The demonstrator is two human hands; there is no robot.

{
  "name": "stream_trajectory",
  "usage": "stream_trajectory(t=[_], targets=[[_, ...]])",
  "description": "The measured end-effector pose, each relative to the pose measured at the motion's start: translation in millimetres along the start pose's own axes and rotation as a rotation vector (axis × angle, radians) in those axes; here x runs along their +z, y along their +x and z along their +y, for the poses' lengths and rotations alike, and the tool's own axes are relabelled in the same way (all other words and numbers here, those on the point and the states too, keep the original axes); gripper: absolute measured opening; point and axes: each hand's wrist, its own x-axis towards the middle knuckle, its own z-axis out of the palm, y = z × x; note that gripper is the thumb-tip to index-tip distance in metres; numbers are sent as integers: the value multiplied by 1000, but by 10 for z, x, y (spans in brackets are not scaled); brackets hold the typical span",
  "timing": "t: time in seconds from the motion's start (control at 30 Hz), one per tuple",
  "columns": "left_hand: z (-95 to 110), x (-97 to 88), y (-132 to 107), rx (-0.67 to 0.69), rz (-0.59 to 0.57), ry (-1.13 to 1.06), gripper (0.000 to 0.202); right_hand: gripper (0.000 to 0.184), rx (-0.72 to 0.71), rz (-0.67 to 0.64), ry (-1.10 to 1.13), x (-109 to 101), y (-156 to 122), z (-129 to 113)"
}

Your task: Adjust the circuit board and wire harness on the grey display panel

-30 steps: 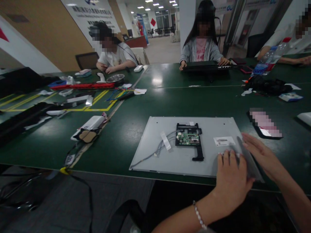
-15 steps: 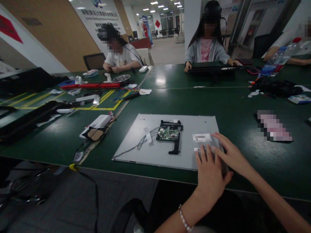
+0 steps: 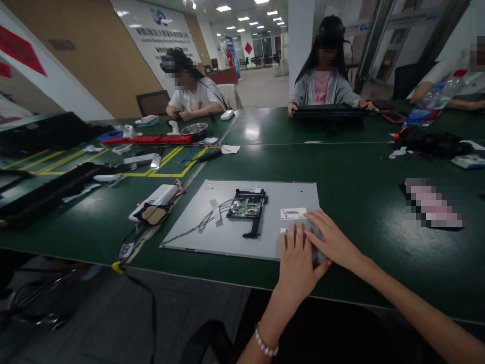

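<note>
A flat grey metal-backed display panel (image 3: 220, 238) lies on the green table. Fixed to its back are a green circuit board (image 3: 242, 208) in a black plastic bracket (image 3: 254, 229), and grey cables (image 3: 206, 221) taped down toward its left corner. My left hand (image 3: 297, 260), with a beaded bracelet at the wrist, rests flat on the panel's near right part, fingers stretched out. Beside it, my right hand (image 3: 333, 240) lies with extended fingers over the right edge, close to a white label (image 3: 293, 213). The panel's near right corner is partly hidden by both hands.
Left of the panel is a white taped pack (image 3: 157, 199) with wires. Farther left lies a long black frame (image 3: 56, 189). A phone (image 3: 432, 203) lies to the right. Across the table, a person holds a dark panel (image 3: 329, 112); another person (image 3: 195, 93) sits at left.
The panel has slid left across the table, with both hands moving along on it. The view has also shifted slightly.
</note>
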Motion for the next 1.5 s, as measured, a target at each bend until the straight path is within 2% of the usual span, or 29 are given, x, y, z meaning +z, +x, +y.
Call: stream_trajectory(t=[0.27,0.43,0.53,0.63,0.73,0.87,0.97,1.27,1.5], targets=[[-254,-89,17,-22,-2,7,73,46,-235,-134,-254,-146,291,-128],[-304,-132,18,-36,-29,-42,81,45,-217,-139,-341,-179,386,-95],[-374,-199,30,-30,-23,-67,77,48,-236,-175,-375,-124,407,-127],[-589,-320,94,-126,71,22,66,51,-238,-231,-358,-67,443,-193],[-950,-424,202,-259,152,179,63,54,-198,-257,-351,-30,491,-252],[-1429,-466,345,-347,64,285,53,54,-153,-235,-376,36,503,-296],[-1657,-474,436,-368,22,293,48,53,-139,-185,-359,96,463,-284],[-2057,-483,728,-440,37,270,45,53,-136,-181,-305,115,417,-224],[-2162,-548,796,-454,12,258,44,54,-148,-180,-301,152,417,-177]])
